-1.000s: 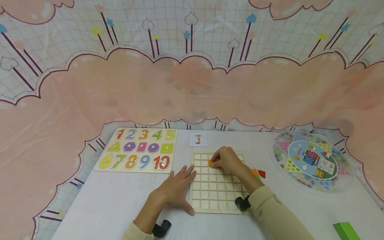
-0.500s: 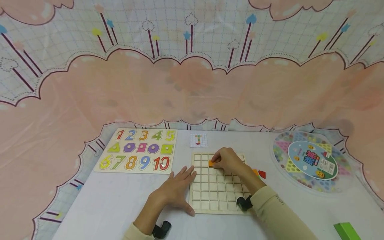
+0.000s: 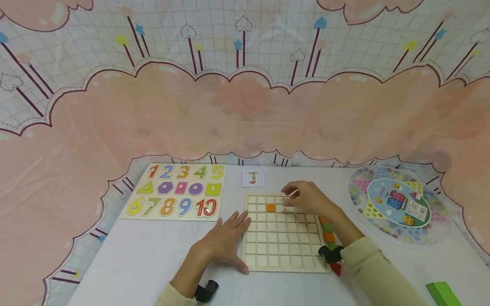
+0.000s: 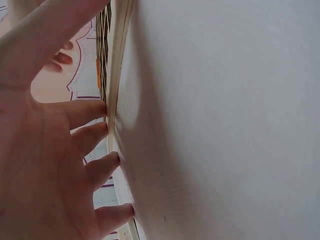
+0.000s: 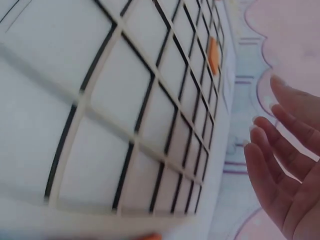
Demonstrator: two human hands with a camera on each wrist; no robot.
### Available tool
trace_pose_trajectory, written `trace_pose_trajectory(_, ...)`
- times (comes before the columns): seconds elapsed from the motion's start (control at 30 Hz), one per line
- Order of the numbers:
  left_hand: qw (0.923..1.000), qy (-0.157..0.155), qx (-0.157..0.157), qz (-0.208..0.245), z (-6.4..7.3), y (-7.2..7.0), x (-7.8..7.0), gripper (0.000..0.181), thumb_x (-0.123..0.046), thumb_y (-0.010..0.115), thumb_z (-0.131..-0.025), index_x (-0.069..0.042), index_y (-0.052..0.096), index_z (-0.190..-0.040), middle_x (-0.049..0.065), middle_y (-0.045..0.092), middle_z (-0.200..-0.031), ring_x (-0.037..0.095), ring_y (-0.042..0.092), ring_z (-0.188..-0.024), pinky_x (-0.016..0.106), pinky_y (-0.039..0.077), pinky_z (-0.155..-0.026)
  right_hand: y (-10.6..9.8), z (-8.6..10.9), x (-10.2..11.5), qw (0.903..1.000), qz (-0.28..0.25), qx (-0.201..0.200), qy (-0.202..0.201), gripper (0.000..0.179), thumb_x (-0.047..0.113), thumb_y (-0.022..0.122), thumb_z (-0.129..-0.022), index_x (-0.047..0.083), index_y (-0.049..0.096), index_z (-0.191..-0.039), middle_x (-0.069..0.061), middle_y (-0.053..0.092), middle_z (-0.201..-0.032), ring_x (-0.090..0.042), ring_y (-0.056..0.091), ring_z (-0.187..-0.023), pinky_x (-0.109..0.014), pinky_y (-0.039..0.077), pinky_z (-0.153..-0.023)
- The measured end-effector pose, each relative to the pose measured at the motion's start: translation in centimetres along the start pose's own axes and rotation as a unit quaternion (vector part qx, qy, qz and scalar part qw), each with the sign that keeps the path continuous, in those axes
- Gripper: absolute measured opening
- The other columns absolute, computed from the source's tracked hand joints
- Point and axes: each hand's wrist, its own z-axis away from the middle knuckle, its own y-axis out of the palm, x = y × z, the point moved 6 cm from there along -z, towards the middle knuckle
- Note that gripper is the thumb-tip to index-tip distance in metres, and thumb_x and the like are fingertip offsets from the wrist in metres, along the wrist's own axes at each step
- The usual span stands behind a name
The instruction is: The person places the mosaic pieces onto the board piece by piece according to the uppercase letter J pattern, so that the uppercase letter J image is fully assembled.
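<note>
A wooden grid board point(image 3: 272, 248) lies on the table, and one orange square tile point(image 3: 271, 207) sits in a cell of its second row. My left hand point(image 3: 226, 240) is spread at the board's left side, its fingertips right at the edge; in the left wrist view, fingers point(image 4: 90, 112) reach the board's rim. Over the board's upper right part hovers my right hand point(image 3: 308, 197), relaxed, with nothing between its fingers. The right wrist view shows that hand point(image 5: 285, 155) apart from the grid, the orange tile point(image 5: 213, 56) beyond. A small pattern card point(image 3: 253, 178) lies behind the board.
Several orange, green and red pieces point(image 3: 329, 237) line the board's right side, partly hidden by the right wrist. A number puzzle point(image 3: 174, 189) lies at left. A round clear package point(image 3: 398, 204) with a label lies at right, and a green block point(image 3: 442, 293) at front right.
My right hand has let go of the orange tile and moved right, away from it. The tile stays in its cell, and pieces beside the board now show. My left hand has not moved.
</note>
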Motion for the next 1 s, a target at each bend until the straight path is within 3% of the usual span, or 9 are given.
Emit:
trace_pose_trajectory(0.37, 1.0000, 0.000, -0.007, -0.003, -0.3, 0.0, 0.0, 0.129, -0.057, 0.095, -0.056, -0.013, 0.033, -0.160, 0.003, 0.019, -0.174, 0.032, 0.016, -0.162, 0.069, 0.017, -0.127, -3.0, 3.2, -3.1, 0.9993, 0.017, -0.026, 0.021, 0.035, 0.023, 0.075, -0.093, 0.004, 0.069, -0.122, -0.017, 0.072, -0.119, -0.028, 0.067, -0.104, -0.041, 0.062, -0.087)
trace_pose_trajectory(0.7, 1.0000, -0.005, -0.002, 0.003, -0.2, 0.1, 0.0, 0.129, -0.056, 0.095, -0.055, -0.014, 0.034, -0.160, 0.002, 0.019, -0.174, 0.031, 0.015, -0.162, 0.068, 0.016, -0.127, -2.7, 6.0, -6.2, 0.9957, 0.000, -0.012, 0.092, 0.027, 0.026, 0.076, -0.091, 0.009, 0.071, -0.113, -0.009, 0.073, -0.107, -0.022, 0.064, -0.098, -0.028, 0.057, -0.069)
trace_pose_trajectory(1.0, 1.0000, 0.004, -0.005, -0.002, -0.1, 0.0, 0.0, 0.129, -0.056, 0.095, -0.056, -0.012, 0.034, -0.160, 0.003, 0.020, -0.173, 0.032, 0.016, -0.162, 0.070, 0.017, -0.126, -2.8, 7.7, -8.2, 0.9957, 0.006, -0.008, 0.092, 0.016, 0.018, 0.081, -0.086, 0.011, 0.073, -0.098, -0.005, 0.071, -0.099, -0.020, 0.061, -0.092, -0.024, 0.056, -0.071)
